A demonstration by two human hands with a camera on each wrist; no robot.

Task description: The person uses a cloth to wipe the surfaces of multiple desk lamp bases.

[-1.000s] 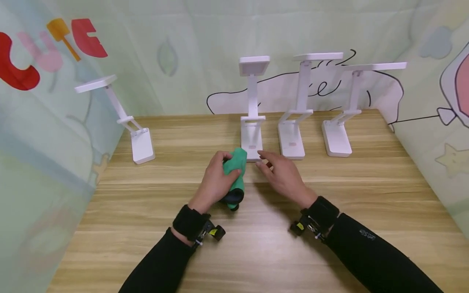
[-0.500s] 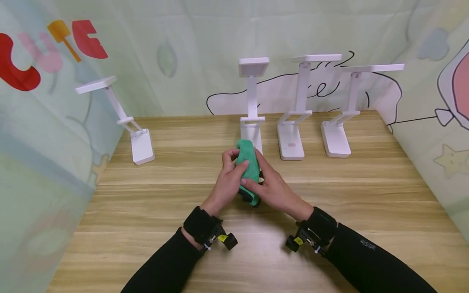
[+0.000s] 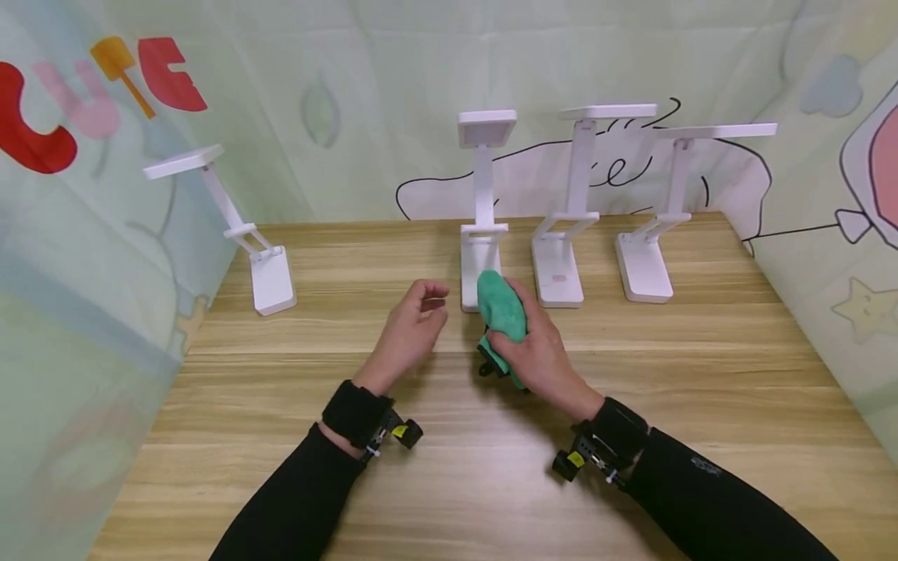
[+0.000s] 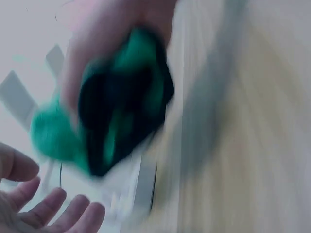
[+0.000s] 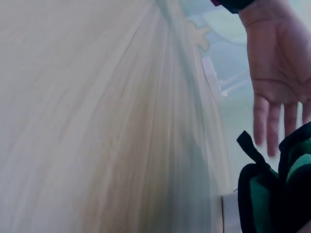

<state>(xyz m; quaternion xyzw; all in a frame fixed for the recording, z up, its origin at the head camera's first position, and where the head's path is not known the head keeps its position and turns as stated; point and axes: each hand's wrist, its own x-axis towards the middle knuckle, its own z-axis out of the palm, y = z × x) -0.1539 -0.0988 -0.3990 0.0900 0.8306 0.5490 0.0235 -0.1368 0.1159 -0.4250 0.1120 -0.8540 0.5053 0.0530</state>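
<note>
In the head view my right hand (image 3: 543,347) grips a bunched green cloth (image 3: 501,310) with black edging, fingers behind it and thumb across its near side. Held just in front of the middle white desk lamp (image 3: 480,261), the cloth covers part of that lamp's base. A black loop (image 5: 250,145) sticks out from its edge in the right wrist view. My left hand (image 3: 410,327) holds nothing and is apart from the cloth, to its left. In the left wrist view the fingers (image 4: 46,208) of that hand are loosely spread, and the cloth (image 4: 121,107) is blurred.
Two more white desk lamps, a near one (image 3: 557,273) and a farther one (image 3: 645,269), stand to the right. Another lamp (image 3: 272,280) stands at the left. All are near the back of the wooden table (image 3: 449,483), before a printed fabric wall (image 3: 351,101).
The green cloth has passed from my left hand to my right, with both hands on it half a second ago. My left hand has let go and drawn back left.
</note>
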